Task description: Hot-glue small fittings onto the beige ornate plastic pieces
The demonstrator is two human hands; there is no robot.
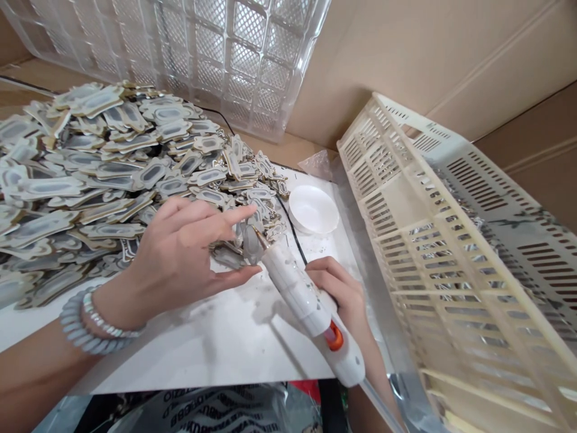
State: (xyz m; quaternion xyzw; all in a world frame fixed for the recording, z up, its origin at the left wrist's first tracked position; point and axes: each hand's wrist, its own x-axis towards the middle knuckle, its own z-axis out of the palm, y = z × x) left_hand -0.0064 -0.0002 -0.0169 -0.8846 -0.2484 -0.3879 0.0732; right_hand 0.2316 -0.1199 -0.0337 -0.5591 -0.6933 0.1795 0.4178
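My left hand (180, 252) has its thumb and index finger spread around a small grey oval piece (252, 242), which seems held between their tips. Bracelets circle that wrist. My right hand (338, 285) is wrapped round a white glue gun (300, 288) with an orange part near its rear. The gun's metal nozzle points up and left and touches or nearly touches the oval piece. Beyond my left hand lies a large heap of grey frame-shaped pieces (112, 171), some with small chains.
A white bowl (314, 209) sits beyond my right hand on the white work surface (198, 349). A cream slatted basket (406, 222) stands at the right. Behind the heap leans a clear compartmented tray (216, 54). A black cable runs past the bowl.
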